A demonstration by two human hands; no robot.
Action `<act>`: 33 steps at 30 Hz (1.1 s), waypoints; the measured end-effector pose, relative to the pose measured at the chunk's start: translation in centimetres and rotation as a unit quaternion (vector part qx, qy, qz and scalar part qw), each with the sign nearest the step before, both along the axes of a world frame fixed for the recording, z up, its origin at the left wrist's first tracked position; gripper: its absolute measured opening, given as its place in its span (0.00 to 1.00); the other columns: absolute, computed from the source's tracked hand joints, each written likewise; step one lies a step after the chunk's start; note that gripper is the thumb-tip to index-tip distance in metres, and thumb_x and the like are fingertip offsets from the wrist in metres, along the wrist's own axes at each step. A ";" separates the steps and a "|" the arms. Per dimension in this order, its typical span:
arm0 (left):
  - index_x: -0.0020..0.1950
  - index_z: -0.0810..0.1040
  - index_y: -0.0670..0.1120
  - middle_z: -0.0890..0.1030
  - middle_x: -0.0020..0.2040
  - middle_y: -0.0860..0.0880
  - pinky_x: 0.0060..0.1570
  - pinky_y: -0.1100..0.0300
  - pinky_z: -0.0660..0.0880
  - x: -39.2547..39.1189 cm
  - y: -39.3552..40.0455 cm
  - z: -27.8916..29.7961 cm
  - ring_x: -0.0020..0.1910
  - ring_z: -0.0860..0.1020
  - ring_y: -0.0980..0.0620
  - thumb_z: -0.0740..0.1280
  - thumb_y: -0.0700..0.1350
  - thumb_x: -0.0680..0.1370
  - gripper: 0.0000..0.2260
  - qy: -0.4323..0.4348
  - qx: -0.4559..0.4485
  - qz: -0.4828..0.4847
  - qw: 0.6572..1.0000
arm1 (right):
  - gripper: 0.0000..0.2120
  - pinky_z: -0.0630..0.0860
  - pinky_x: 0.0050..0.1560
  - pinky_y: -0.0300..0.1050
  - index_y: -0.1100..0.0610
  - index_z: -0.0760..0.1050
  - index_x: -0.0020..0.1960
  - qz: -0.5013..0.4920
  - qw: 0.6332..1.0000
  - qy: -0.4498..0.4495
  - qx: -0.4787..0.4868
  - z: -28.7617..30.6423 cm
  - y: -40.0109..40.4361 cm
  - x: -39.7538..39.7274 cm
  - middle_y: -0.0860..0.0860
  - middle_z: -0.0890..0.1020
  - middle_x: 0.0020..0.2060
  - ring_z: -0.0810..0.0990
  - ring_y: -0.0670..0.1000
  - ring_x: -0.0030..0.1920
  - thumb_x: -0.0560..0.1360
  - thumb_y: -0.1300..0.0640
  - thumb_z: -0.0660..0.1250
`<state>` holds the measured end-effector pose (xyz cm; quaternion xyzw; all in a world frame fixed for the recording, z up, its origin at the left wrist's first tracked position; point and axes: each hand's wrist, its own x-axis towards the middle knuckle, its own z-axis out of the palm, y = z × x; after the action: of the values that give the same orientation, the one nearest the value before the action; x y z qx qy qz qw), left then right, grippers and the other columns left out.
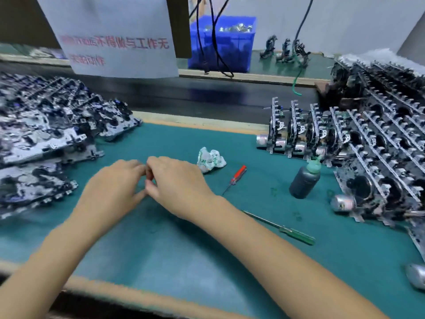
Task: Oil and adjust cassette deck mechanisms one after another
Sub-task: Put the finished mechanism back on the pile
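Note:
My left hand (115, 187) and my right hand (177, 183) meet over the middle of the green mat (184, 261), fingertips touching each other. Both sets of fingers are curled inward; the blur hides whether anything small sits between them. A dark oil bottle (304, 180) with a green nozzle stands upright to the right of my hands. Cassette deck mechanisms (368, 143) stand on edge in rows at the right. More mechanisms (46, 125) lie stacked flat at the left.
A red-handled screwdriver (236, 177) and a crumpled wipe (210, 160) lie just right of my right hand. A green-handled screwdriver (287, 229) lies nearer the front. A dark conveyor belt (207, 95), a blue bin (222, 44) and a hanging paper notice (115, 38) are beyond the mat.

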<state>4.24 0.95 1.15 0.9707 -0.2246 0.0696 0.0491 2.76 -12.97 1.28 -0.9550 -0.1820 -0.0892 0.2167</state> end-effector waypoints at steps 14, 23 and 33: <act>0.73 0.60 0.43 0.60 0.70 0.30 0.62 0.31 0.63 10.2 17.0 1.2 0.66 0.63 0.27 0.81 0.57 0.56 0.52 -0.118 0.067 0.209 0.969 | 0.22 0.67 0.60 0.51 0.65 0.59 0.70 -0.031 0.959 0.200 0.199 1.3 14.6 12.9 0.61 0.63 0.67 0.66 0.61 0.64 0.78 0.63 0.59; 0.74 0.55 0.48 0.65 0.65 0.36 0.50 0.32 0.74 11.5 17.5 1.4 0.56 0.73 0.30 0.82 0.55 0.58 0.53 -0.095 -0.016 0.203 0.974 | 0.18 0.59 0.28 0.43 0.59 0.59 0.31 -0.082 0.895 0.272 0.342 1.7 13.7 14.4 0.52 0.65 0.28 0.65 0.53 0.31 0.76 0.62 0.62; 0.73 0.58 0.48 0.64 0.61 0.44 0.42 0.34 0.76 4.6 8.4 4.3 0.49 0.73 0.34 0.78 0.59 0.54 0.53 -0.218 -0.097 0.029 0.971 | 0.08 0.81 0.43 0.41 0.63 0.74 0.56 -0.035 0.780 0.248 0.573 3.7 2.0 4.7 0.54 0.76 0.40 0.75 0.49 0.32 0.77 0.65 0.63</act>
<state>8.80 9.31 5.45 0.9289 -0.1940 0.3021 0.0913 7.42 -10.92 4.96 -0.6494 -0.0036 0.0551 0.7585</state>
